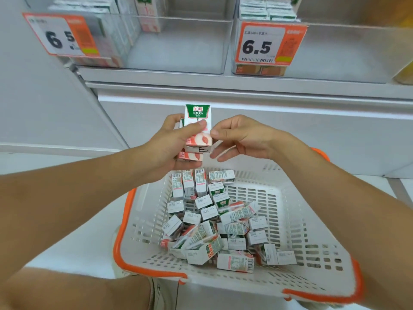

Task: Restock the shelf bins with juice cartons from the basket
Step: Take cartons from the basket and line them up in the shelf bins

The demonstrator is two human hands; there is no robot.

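My left hand (pixel 172 144) grips a small stack of white, green and pink juice cartons (pixel 198 115) above the far rim of the basket. My right hand (pixel 241 137) is just to the right of them, thumb and forefinger touching the front carton's right edge, other fingers spread. Below lies a white basket with an orange rim (pixel 125 222) holding several loose cartons (pixel 212 220) in a heap. Two clear shelf bins stand above: the left bin (pixel 178 45) has cartons along its left side, the right bin (pixel 348 52) has cartons at its back left.
Orange price tags reading 6.5 hang on the front of the left bin (pixel 62 36) and the right bin (pixel 268 43). A white shelf ledge (pixel 245 86) runs below the bins. A shoe (pixel 161 294) shows under the basket's near rim.
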